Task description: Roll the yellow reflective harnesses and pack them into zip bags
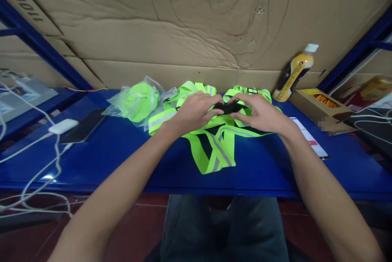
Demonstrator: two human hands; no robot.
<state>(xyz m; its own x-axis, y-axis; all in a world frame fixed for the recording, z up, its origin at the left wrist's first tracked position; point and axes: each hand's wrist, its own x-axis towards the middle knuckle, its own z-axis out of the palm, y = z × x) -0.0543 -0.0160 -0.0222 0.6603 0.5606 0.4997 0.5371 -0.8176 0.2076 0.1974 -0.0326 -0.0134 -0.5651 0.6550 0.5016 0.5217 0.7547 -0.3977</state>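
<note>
A neon-yellow reflective strap harness with grey stripes lies loosely spread on the blue shelf. Over its middle, my left hand and my right hand face each other. Between them is a black buckle, its left end pinched by the left thumb and fingers, its right end by the right thumb and fingers. My fingers cover part of it, so I cannot tell whether its halves are locked. Left of the hands lies a clear plastic bag with a rolled neon strap bundle inside.
Cardboard stands along the back. At right are a yellow drink bottle, an open cardboard box and a lit phone. A dark phone, white adapter and white cables occupy the left side.
</note>
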